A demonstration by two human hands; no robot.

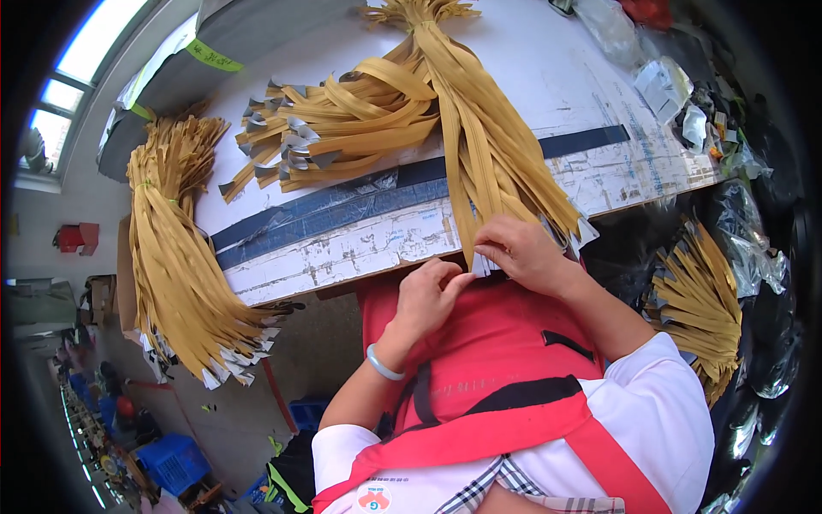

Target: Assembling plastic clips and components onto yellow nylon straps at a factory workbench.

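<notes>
A tied bundle of mustard-yellow zipper tapes point(492, 128) hangs over the near edge of the table, its ends tipped with white. My right hand point(524, 254) is closed at the lower end of these tapes, thumb and fingertips pinching a strip with a white tip point(485, 264). Just left of it, my left hand point(428, 295) is also closed, thumb against index finger beside the same strip end. Whatever lies between the left fingertips is too small to make out. Beside the bundle lies a looped pile of similar tapes point(360, 120) with grey ends.
Another tied bundle point(175, 248) drapes over the table's left end. A dark flat strip point(325, 206) runs across the worn white tabletop point(368, 250). More tapes point(702, 308) hang at the right among clear plastic bags point(741, 231). A blue crate point(174, 461) stands on the floor.
</notes>
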